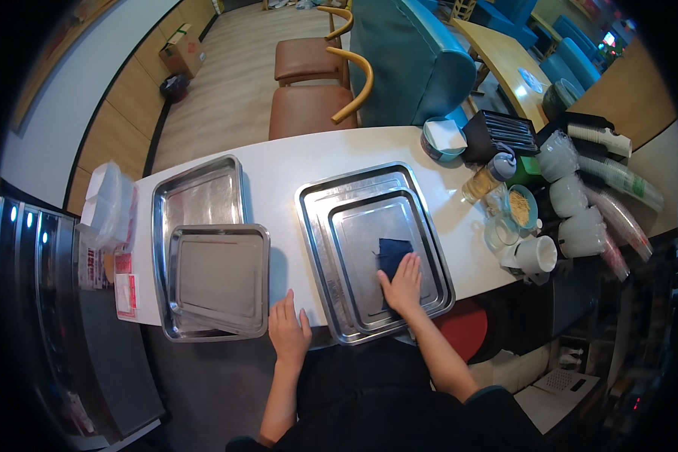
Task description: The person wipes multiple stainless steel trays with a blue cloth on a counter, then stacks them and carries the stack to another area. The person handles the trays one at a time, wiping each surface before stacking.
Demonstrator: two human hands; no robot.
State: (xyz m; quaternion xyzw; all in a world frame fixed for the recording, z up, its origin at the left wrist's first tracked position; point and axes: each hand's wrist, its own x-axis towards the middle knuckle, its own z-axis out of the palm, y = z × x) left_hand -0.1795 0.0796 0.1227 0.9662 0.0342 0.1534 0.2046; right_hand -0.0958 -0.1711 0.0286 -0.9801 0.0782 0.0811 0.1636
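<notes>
My right hand (404,285) lies flat on a dark blue cloth (394,252), pressing it against the bottom of a smaller stainless steel tray (353,237). That tray rests inside a larger steel tray (311,198). My left hand (289,330) is empty at the front edge of the white counter (277,186), fingers extended, between the two groups of trays. Just left of it, a small steel tray (220,271) overlaps the near part of another large steel tray (203,195). What lies beneath my right palm is partly hidden.
On the right stand a lidded bottle (489,175), a bowl of light strips (520,207), stacked plastic cups (618,175) and a black utensil box (500,135). Plastic-wrapped containers (107,206) stand at the left end. Brown chairs (313,110) stand beyond the counter.
</notes>
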